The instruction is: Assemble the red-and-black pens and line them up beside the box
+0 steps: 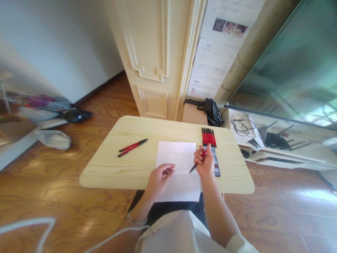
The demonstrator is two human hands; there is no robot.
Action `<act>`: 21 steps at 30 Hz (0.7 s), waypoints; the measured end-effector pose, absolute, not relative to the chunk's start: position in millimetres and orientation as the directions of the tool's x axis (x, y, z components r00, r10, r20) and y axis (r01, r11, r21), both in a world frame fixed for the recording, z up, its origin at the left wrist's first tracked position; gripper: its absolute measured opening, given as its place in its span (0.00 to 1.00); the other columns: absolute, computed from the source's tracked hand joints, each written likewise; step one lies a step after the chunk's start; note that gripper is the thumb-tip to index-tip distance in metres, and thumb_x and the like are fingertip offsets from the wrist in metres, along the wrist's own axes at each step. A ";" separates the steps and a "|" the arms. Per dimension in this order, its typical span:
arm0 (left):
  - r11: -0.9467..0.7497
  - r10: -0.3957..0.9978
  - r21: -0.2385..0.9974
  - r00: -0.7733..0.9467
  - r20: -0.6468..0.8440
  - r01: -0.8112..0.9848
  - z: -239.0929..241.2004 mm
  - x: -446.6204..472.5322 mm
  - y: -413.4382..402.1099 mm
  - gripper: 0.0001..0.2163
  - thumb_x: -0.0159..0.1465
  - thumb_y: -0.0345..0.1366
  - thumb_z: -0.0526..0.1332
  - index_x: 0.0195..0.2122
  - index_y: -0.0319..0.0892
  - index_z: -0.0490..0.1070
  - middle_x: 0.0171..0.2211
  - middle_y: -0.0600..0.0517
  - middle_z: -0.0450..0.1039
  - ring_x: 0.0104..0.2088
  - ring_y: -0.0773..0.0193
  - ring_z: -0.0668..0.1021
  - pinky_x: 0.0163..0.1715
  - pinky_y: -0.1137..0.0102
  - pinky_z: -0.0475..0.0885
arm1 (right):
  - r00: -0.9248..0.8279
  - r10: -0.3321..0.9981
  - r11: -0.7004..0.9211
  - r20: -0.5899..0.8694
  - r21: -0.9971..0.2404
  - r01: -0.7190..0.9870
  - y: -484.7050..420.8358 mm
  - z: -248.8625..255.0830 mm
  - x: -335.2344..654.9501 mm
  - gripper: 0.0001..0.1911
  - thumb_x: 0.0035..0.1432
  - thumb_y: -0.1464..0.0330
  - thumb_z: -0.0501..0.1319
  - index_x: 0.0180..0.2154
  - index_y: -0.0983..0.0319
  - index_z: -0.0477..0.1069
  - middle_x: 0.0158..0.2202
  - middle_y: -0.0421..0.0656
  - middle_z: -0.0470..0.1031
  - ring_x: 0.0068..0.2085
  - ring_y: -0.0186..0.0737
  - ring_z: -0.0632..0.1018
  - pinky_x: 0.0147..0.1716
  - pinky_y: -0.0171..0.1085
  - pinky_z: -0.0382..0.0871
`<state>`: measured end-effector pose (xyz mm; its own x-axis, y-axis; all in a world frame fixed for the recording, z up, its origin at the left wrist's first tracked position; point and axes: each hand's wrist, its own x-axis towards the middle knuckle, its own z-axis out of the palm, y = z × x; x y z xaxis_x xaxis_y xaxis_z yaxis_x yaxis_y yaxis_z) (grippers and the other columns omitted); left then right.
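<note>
My right hand (205, 163) is closed around a red pen (195, 166), whose black end points down and left over the paper. A white sheet of paper (181, 182) lies at the near middle of the table, with faint marks near its top. Over the sheet's left edge, my left hand (160, 177) has loosely curled fingers with a gap between them and holds nothing that I can see. A dark phone (217, 165) lies partly hidden behind my right hand. Beyond it several red-and-black pens (209, 136) are lined up side by side.
Two more red-and-black pens (133, 146) lie on the left part of the light wooden table (105, 168). Behind the table are a cream door (152, 70) and a black bag (212, 112). A low cabinet (289, 156) with cables and a router (277, 140) stands at right.
</note>
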<state>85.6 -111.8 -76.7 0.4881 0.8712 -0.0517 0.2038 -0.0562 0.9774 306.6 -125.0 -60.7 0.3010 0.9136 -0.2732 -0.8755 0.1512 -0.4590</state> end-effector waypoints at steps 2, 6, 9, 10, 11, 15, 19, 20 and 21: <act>-0.215 0.859 0.927 0.511 0.030 0.307 -75.3 88.2 -105.2 0.11 0.62 0.36 0.58 0.44 0.45 0.73 0.42 0.49 0.76 0.39 0.60 0.77 0.40 0.66 0.72 | 0.324 0.888 0.127 -0.328 -0.500 -0.856 -124.9 -60.2 310.8 0.11 0.55 0.60 0.61 0.30 0.62 0.67 0.22 0.36 0.65 0.19 0.25 0.65 0.10 0.23 0.53; -0.509 0.795 0.752 0.564 0.224 0.418 -77.8 103.8 -89.5 0.11 0.61 0.30 0.57 0.43 0.44 0.74 0.43 0.48 0.75 0.45 0.57 0.74 0.48 0.60 0.68 | 0.465 0.803 0.117 -0.373 -0.666 -0.737 -126.2 -63.7 315.3 0.20 0.57 0.52 0.55 0.26 0.62 0.68 0.19 0.38 0.66 0.20 0.30 0.70 0.14 0.28 0.60; -0.603 0.748 0.660 0.606 0.271 0.449 -83.9 116.5 -81.0 0.12 0.61 0.27 0.56 0.43 0.42 0.74 0.44 0.47 0.74 0.45 0.55 0.72 0.48 0.58 0.67 | 0.582 0.739 0.120 -0.340 -0.783 -0.610 -128.8 -68.2 315.5 0.26 0.56 0.46 0.51 0.26 0.62 0.69 0.11 0.33 0.57 0.13 0.28 0.61 0.11 0.28 0.52; -0.614 0.744 0.642 0.610 0.274 0.460 -86.1 119.4 -79.4 0.12 0.60 0.27 0.56 0.44 0.42 0.73 0.44 0.47 0.74 0.45 0.55 0.72 0.48 0.58 0.66 | 0.580 0.739 0.100 -0.343 -0.796 -0.598 -129.5 -69.3 315.2 0.26 0.56 0.46 0.52 0.27 0.62 0.70 0.10 0.33 0.58 0.12 0.28 0.61 0.11 0.28 0.52; -0.618 0.744 0.629 0.609 0.275 0.470 -88.3 121.4 -78.3 0.13 0.60 0.26 0.57 0.44 0.41 0.73 0.44 0.46 0.73 0.46 0.55 0.72 0.48 0.57 0.66 | 0.549 0.756 0.064 -0.356 -0.795 -0.604 -130.1 -70.2 314.7 0.25 0.56 0.47 0.52 0.30 0.62 0.71 0.12 0.35 0.62 0.13 0.30 0.64 0.12 0.29 0.55; -0.618 0.752 0.610 0.600 0.274 0.496 -93.8 122.3 -77.7 0.14 0.60 0.26 0.57 0.46 0.41 0.71 0.46 0.46 0.72 0.47 0.55 0.71 0.49 0.57 0.65 | 0.347 0.840 -0.113 -0.417 -0.760 -0.640 -128.4 -74.5 306.5 0.23 0.55 0.52 0.54 0.37 0.65 0.73 0.27 0.49 0.77 0.27 0.41 0.78 0.23 0.35 0.68; -0.624 0.750 0.588 0.606 0.266 0.514 -94.4 120.4 -78.5 0.14 0.61 0.26 0.56 0.47 0.41 0.71 0.48 0.45 0.69 0.47 0.54 0.70 0.49 0.57 0.65 | 0.482 0.823 -0.065 -0.300 -0.893 -0.445 -120.5 -88.1 289.3 0.13 0.47 0.61 0.66 0.33 0.62 0.71 0.24 0.41 0.75 0.25 0.35 0.74 0.23 0.31 0.65; -0.626 0.749 0.580 0.609 0.262 0.520 -94.4 120.3 -78.6 0.14 0.61 0.26 0.55 0.48 0.41 0.71 0.49 0.45 0.69 0.46 0.54 0.70 0.49 0.57 0.65 | 0.548 0.801 -0.036 -0.240 -0.934 -0.356 -118.2 -92.5 285.4 0.13 0.45 0.62 0.67 0.31 0.62 0.70 0.21 0.38 0.72 0.22 0.32 0.71 0.21 0.30 0.62; -0.628 0.748 0.574 0.611 0.259 0.525 -94.4 120.3 -78.6 0.15 0.61 0.26 0.55 0.48 0.41 0.70 0.49 0.45 0.68 0.46 0.54 0.69 0.49 0.57 0.65 | 0.600 0.778 -0.020 -0.186 -0.962 -0.272 -115.9 -96.6 282.1 0.13 0.44 0.63 0.68 0.30 0.61 0.69 0.18 0.35 0.69 0.20 0.30 0.69 0.20 0.29 0.59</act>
<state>120.3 -78.6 -94.4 0.6113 0.7477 0.2592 0.5250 -0.6282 0.5742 282.1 -115.9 -96.6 0.6005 0.7777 -0.1862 -0.2721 -0.0202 -0.9621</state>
